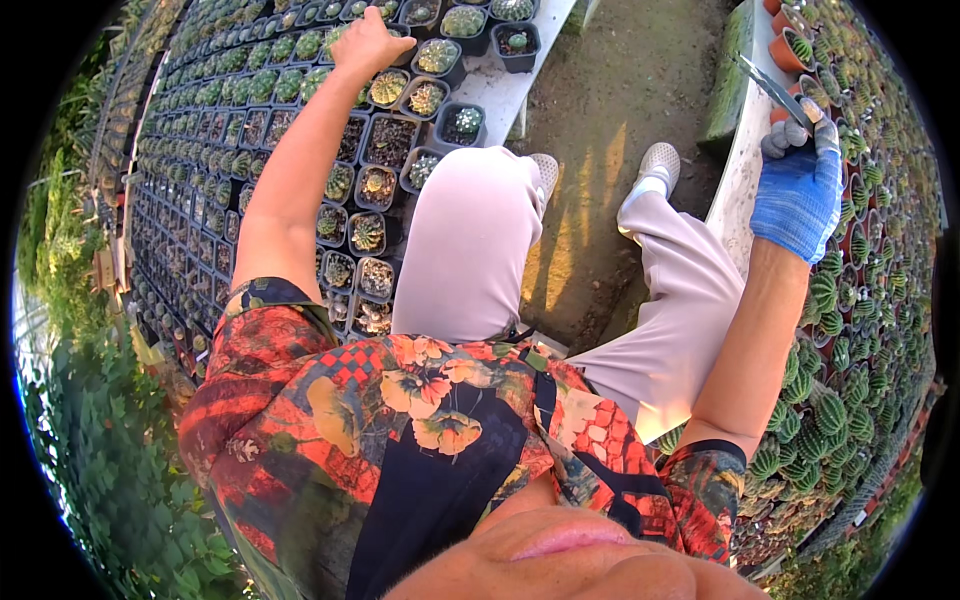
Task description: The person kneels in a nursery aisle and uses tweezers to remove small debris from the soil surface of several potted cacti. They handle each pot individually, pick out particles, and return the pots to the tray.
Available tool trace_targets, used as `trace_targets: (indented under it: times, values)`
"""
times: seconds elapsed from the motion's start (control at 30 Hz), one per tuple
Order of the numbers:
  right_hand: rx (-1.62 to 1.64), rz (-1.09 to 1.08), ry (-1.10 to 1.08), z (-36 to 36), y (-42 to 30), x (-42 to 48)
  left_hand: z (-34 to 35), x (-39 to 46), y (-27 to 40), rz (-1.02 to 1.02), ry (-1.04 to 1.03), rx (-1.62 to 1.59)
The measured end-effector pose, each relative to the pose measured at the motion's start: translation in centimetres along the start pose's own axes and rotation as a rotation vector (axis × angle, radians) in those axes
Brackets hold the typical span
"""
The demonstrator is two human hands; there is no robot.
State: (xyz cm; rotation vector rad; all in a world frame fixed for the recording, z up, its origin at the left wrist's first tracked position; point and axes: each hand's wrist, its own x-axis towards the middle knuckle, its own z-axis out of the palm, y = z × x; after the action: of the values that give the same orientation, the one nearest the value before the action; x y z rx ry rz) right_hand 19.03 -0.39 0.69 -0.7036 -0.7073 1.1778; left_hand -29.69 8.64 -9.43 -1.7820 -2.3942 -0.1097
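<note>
My bare left hand reaches over the rows of potted cacti at the upper left, its thumb spread to the right. Its fingertips are partly hidden among the pots, so whether it grips one is unclear. Close by its thumb stand a round cactus in a black plastic pot and a yellowish cactus. My right hand wears a blue knit glove with grey-coated fingers. It is shut on a pair of metal tweezers, whose tips point up and to the left, above the right-hand bench.
A pale bench edge borders the left pots, some holding only soil. On the right, ribbed green cacti and terracotta-coloured pots crowd another bench. Between them runs a dirt aisle, with my shoes on it.
</note>
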Motion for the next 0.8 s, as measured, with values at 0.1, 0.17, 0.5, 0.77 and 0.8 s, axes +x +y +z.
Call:
trace_targets:
  times: [0.1, 0.17, 0.5, 0.77, 0.8]
  values:
    - [-0.010, -0.001, -0.001, -0.2, 0.0, 0.0, 1.2, 0.5, 0.0, 0.025, -0.035, 0.013]
    - [-0.009, -0.001, 0.018, -0.1, 0.0, 0.1, 1.6, 0.4, 0.2, 0.018, -0.042, 0.020]
    - [0.074, 0.020, -0.114, -1.7, 0.2, 0.8, 2.9, 4.8, -2.5, 0.031, 0.055, -0.093]
    - [0.004, 0.016, 0.009, -0.4, 0.1, 0.3, 5.3, 7.7, -1.5, -0.132, -0.115, 0.000]
    - [-0.014, 0.017, 0.039, -0.2, 0.0, 0.1, 5.4, 7.8, -1.1, -0.121, -0.084, -0.005]
